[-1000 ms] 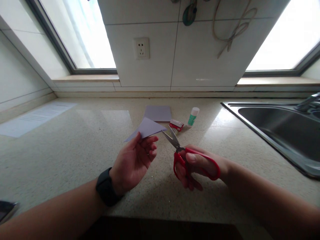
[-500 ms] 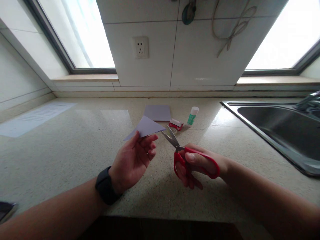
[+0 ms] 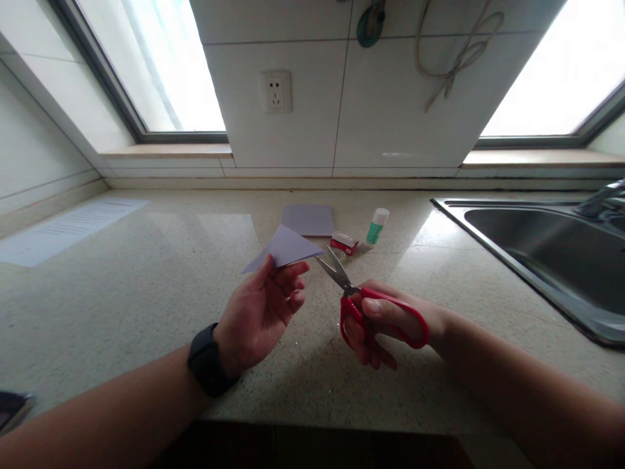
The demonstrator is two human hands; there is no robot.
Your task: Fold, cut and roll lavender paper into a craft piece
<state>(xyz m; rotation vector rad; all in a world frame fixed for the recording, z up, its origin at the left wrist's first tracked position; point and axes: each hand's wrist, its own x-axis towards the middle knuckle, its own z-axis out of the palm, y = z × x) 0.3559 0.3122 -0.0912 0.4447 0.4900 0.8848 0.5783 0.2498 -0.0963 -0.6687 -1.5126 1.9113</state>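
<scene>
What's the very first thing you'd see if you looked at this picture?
The red scissors stand out most, held in the right hand at the middle of the countertop, blades open toward a folded purple paper triangle. The left hand, with a black wristband, pinches that paper. A steel sink lies at the right.

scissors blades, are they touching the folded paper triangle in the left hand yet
Cannot tell. In the head view the open scissors blade tips sit right at the right corner of the paper triangle held by the left hand, with no clear gap or contact visible.
</scene>
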